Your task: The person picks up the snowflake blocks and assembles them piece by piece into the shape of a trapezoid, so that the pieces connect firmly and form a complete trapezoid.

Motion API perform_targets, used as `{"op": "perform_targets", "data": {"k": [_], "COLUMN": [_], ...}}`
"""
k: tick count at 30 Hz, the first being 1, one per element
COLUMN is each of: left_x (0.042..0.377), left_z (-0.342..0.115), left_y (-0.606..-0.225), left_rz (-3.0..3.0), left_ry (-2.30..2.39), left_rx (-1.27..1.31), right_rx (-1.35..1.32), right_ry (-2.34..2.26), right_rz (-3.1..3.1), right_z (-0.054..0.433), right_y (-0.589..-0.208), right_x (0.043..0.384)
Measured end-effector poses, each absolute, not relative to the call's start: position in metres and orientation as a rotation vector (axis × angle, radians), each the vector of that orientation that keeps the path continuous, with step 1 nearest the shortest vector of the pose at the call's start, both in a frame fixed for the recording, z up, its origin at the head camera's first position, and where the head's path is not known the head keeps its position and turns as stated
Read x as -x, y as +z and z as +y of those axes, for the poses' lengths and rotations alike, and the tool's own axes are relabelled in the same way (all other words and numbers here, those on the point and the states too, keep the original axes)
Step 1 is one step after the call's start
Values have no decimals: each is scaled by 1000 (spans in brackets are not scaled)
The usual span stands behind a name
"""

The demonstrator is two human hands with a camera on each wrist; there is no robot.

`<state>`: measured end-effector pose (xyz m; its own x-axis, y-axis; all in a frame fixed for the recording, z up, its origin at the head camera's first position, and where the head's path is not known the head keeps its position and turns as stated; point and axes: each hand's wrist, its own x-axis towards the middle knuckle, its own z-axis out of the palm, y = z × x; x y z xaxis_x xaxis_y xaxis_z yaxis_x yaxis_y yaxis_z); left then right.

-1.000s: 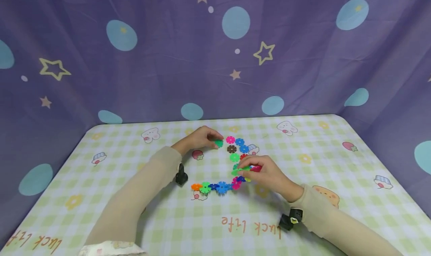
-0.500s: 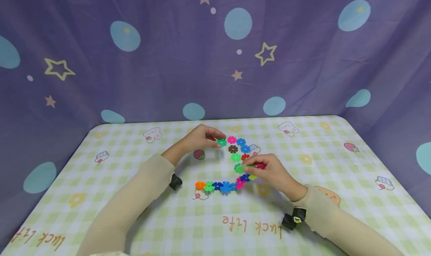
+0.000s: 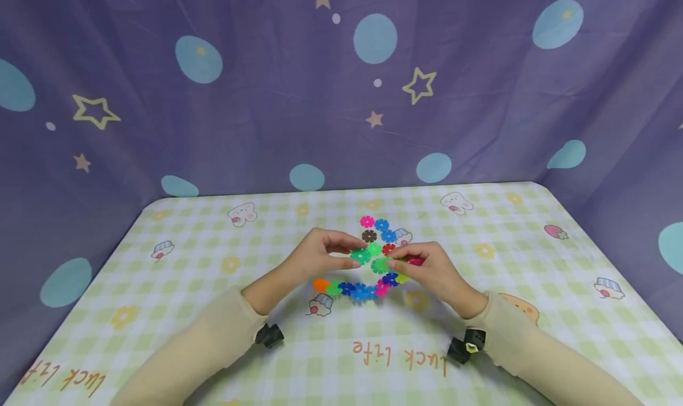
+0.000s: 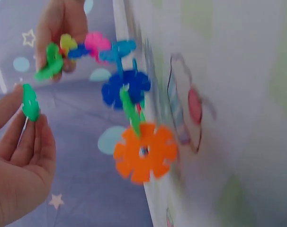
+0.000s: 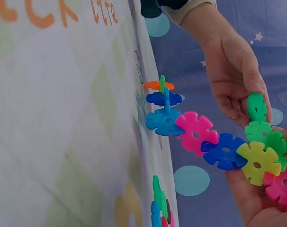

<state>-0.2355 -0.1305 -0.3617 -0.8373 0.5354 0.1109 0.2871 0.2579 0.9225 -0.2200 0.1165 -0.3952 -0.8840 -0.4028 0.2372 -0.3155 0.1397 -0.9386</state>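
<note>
My left hand point(image 3: 320, 255) pinches a single green notched plastic disc point(image 3: 360, 256) between thumb and fingers. Just right of it, my right hand point(image 3: 434, 269) grips a chain of interlocked snowflake discs near its light green end disc point(image 3: 380, 265). In the left wrist view the held green disc point(image 4: 31, 102) is apart from the chain. The chain runs through a yellow disc point(image 5: 258, 163), a dark blue disc point(image 5: 225, 151) and a pink disc point(image 5: 196, 132) to an orange disc point(image 4: 145, 152) at its far end. Fingers hide part of the chain at the right hand.
Beyond the hands, several loose discs lie flat on the checked tablecloth point(image 3: 213, 311), among them a pink disc point(image 3: 367, 221), a brown disc point(image 3: 369, 236) and a red disc point(image 3: 389, 249). A purple curtain point(image 3: 256, 121) hangs behind the table.
My left hand has brought the green disc from beside the loose pink disc towards me and rightward, close to the chain. The right hand has turned the chain slightly, staying nearly in place.
</note>
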Motion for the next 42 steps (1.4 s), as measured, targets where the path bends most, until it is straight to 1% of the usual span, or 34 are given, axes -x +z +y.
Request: {"op": "perform_targets", "data": {"k": [13, 20, 33, 42], "left_x": [217, 214, 220, 214], "left_z": [-120, -115, -118, -116], "left_y": [-372, -371, -375, -373], "left_rz": [2340, 2354, 2354, 2314], "left_ry": [1699, 1682, 1520, 1529], "left_rx": [-732, -770, -821, -832], "right_rx": [790, 838, 877, 934], "right_ry": [-1944, -1926, -1931, -1992], "right_rz": [2272, 2311, 2336, 2296], "right_z": [114, 113, 114, 111], "right_y": [-392, -393, -391, -389], "right_x": [215, 214, 213, 212]}}
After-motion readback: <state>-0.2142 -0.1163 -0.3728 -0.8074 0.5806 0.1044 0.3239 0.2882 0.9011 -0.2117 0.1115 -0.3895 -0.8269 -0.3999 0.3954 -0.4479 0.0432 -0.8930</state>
